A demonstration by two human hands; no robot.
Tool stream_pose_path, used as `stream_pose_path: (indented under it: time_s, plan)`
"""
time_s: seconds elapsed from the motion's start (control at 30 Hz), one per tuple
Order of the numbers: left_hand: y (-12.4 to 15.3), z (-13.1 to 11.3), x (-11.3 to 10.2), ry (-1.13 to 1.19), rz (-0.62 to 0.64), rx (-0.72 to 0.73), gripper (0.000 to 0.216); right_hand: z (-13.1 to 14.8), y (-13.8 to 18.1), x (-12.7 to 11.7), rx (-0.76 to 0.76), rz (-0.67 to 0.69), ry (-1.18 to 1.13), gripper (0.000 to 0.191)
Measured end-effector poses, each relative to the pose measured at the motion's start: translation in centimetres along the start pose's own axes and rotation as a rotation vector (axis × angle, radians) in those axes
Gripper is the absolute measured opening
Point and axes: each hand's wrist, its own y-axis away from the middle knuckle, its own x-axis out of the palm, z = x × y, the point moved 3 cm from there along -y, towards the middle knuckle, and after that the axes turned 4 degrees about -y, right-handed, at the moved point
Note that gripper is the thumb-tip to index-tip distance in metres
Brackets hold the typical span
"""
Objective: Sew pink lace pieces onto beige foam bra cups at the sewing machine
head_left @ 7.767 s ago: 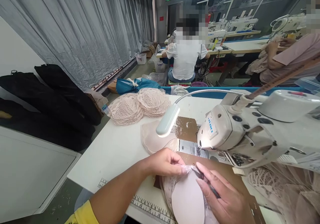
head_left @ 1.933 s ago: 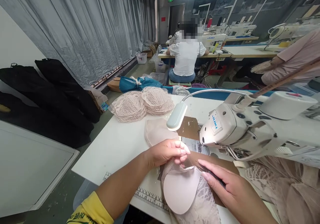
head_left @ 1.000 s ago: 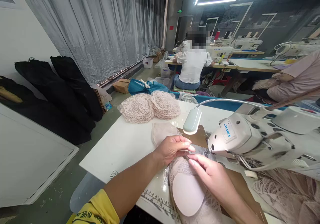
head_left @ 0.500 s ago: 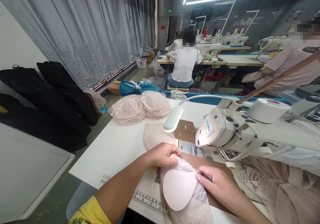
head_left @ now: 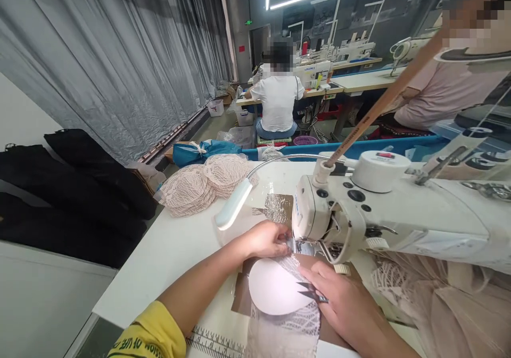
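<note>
A pale foam cup [head_left: 273, 293] lies on pink lace [head_left: 284, 326] on the white table, right in front of the needle of a white sewing machine [head_left: 383, 211]. My left hand [head_left: 265, 239] has its fingers curled on the far edge of the lace and cup, beside the machine's presser foot. My right hand [head_left: 339, 299] rests on the cup's right side, closed on small dark thread snips [head_left: 312, 291] whose blades point left over the cup.
A stack of pink lace cups [head_left: 203, 185] sits at the table's far left. The machine's lamp [head_left: 233, 206] hangs over the table. More lace lies at the right [head_left: 439, 305]. Other people sit at machines behind [head_left: 277, 100].
The cup and lace have been slid forward up to the machine's needle. My left hand moved with them to the presser foot. The snips now show more plainly in my right hand.
</note>
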Motion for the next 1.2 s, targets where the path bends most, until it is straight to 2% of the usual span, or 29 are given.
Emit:
stream_pose_path:
  time_s: [0.13,0.23,0.37,0.5,0.6,0.77,0.87,1.07,1.2]
  plan:
    - [1.1,-0.8,-1.5,-0.146,-0.163,-0.013,0.018,0.4,0.1,-0.5,0.045,-0.029,0.059,0.049]
    - [3.4,-2.5,-0.9,-0.260,-0.233,0.013,0.016,0.5,0.0,-0.8,0.044,-0.046,0.087,0.054]
    - [5.4,-4.4,2.1,-0.414,-0.208,0.110,0.019,0.5,-0.1,-0.5,0.040,-0.015,0.117,0.060]
    - [5.5,-4.1,3.6,-0.486,-0.202,0.141,0.037,0.5,-0.2,-0.4,0.061,0.006,0.130,0.064]
    - [5.1,-3.2,3.4,-0.506,-0.201,0.189,0.045,0.4,-0.2,-0.1,0.065,-0.024,0.152,0.066]
    - [4.0,-2.2,2.7,-0.542,-0.186,0.289,0.053,-0.1,-0.1,0.7,0.063,-0.184,0.253,0.053]
    - [3.4,-2.0,2.3,-0.546,-0.158,0.318,0.053,-0.1,-0.1,0.9,0.065,-0.234,0.285,0.051]
    - [3.0,-1.7,1.1,-0.561,-0.098,0.379,0.051,0.1,-0.2,0.4,0.053,-0.204,0.253,0.052]
    - [3.6,-1.8,1.0,-0.592,-0.118,0.412,0.050,-0.3,0.1,0.2,0.054,-0.175,0.207,0.058]
